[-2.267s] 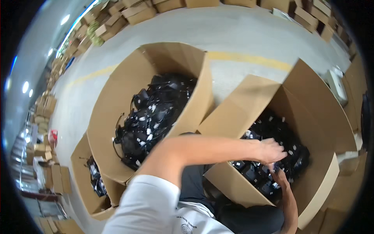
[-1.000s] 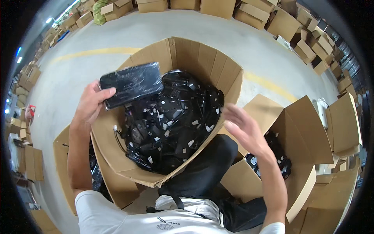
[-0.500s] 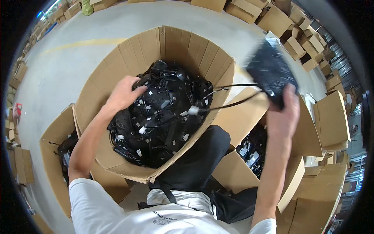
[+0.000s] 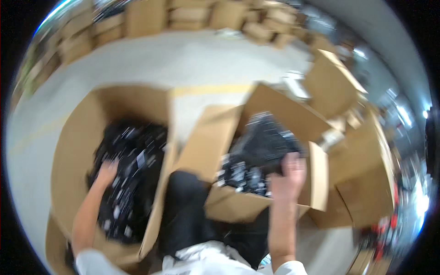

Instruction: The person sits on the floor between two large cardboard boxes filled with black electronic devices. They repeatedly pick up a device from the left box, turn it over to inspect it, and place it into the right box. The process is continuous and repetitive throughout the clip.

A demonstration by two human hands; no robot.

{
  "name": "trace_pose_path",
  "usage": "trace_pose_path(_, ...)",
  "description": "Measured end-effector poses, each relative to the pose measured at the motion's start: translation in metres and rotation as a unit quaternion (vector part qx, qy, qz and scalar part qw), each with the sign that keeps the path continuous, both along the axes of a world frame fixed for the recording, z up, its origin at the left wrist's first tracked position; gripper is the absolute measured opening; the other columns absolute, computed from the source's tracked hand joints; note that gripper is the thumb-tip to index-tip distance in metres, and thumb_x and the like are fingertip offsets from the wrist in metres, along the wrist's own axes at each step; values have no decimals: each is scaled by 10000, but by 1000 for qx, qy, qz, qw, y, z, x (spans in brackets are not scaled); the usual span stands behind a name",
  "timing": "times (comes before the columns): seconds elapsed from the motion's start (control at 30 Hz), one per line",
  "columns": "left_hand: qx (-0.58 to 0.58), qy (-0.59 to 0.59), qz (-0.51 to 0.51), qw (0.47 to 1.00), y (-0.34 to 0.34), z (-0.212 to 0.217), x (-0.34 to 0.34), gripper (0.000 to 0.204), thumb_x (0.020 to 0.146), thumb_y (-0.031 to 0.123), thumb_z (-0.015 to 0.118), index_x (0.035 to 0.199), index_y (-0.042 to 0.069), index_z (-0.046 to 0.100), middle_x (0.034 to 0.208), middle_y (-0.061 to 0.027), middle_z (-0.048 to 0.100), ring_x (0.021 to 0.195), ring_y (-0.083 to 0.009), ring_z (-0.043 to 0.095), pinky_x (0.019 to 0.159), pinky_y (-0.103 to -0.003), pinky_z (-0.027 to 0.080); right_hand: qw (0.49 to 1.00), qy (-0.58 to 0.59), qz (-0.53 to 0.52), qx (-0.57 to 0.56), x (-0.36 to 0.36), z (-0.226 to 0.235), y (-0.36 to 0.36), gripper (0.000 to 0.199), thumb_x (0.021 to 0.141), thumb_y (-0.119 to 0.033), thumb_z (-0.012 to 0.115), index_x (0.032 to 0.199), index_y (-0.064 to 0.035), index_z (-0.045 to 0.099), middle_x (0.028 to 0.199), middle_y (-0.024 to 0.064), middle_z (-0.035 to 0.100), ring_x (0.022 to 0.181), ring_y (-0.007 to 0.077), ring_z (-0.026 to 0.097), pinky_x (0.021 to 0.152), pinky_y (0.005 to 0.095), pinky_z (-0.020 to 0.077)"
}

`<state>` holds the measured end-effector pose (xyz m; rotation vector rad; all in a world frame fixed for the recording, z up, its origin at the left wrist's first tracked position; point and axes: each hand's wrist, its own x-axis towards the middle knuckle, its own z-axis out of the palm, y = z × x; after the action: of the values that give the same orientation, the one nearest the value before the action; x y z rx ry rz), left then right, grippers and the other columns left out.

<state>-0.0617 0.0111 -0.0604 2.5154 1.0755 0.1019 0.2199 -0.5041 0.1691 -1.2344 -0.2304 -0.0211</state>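
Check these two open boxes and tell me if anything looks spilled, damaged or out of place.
Nothing stands out, though the picture is blurred. The left hand reaches into the left box, full of tangled black items. The right hand holds a black pack over the right box. Nothing shows on the floor.

Bright, even daylight; heavy motion blur throughout; fisheye bending, black vignette at rim.

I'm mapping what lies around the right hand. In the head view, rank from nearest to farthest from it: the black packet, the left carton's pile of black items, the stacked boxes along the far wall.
1. Black packet: in the right hand, over the right carton.
2. Pile of black items: left carton, under the left hand.
3. Stacked boxes: far wall, top.
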Motion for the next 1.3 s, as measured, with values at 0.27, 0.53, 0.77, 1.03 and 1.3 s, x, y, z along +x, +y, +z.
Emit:
trace_pose_path(0.27,-339,222,32,914,-132,33,-12,668,884,420,812,1363,10,591,1207,-109,685,1044,-201,616,928,-389,506,980,57,110,158,2,-39,-37,302,1009,-191,686,1239,-17,595,1143,56,682,1046,135,646,933,313,546)
trace_pose_path(0.53,-189,-86,-52,977,-146,80,-61,409,813,207,750,1096,-64,632,1069,-163,697,891,-210,660,754,-369,564,998,-50,44,-15,11,-19,-47,345,973,-194,737,1230,2,615,1132,52,669,1053,135,598,959,317,503)
trace_pose_path(0.77,-183,-324,-82,925,-248,337,28,511,826,41,772,1314,-47,645,1121,-77,717,952,-133,676,844,-274,567,990,-84,101,55,9,18,-38,304,1026,-180,664,1240,25,596,1112,46,686,994,107,632,887,265,527)
trace_pose_path(1.03,-108,-355,-318,872,-338,334,109,508,706,145,906,1153,-27,736,1103,-51,556,1071,-180,560,926,-296,487,955,-96,271,75,-46,12,-36,567,993,-349,709,1370,25,508,1197,72,634,1109,127,590,983,305,490)
trace_pose_path(1.3,-263,-469,-232,811,-416,237,142,835,918,532,741,1455,-33,440,1307,-131,559,1202,-217,554,1048,-362,447,984,-14,142,105,-81,-23,-83,634,898,-171,753,1399,33,422,1216,119,607,1116,188,595,1006,345,491)
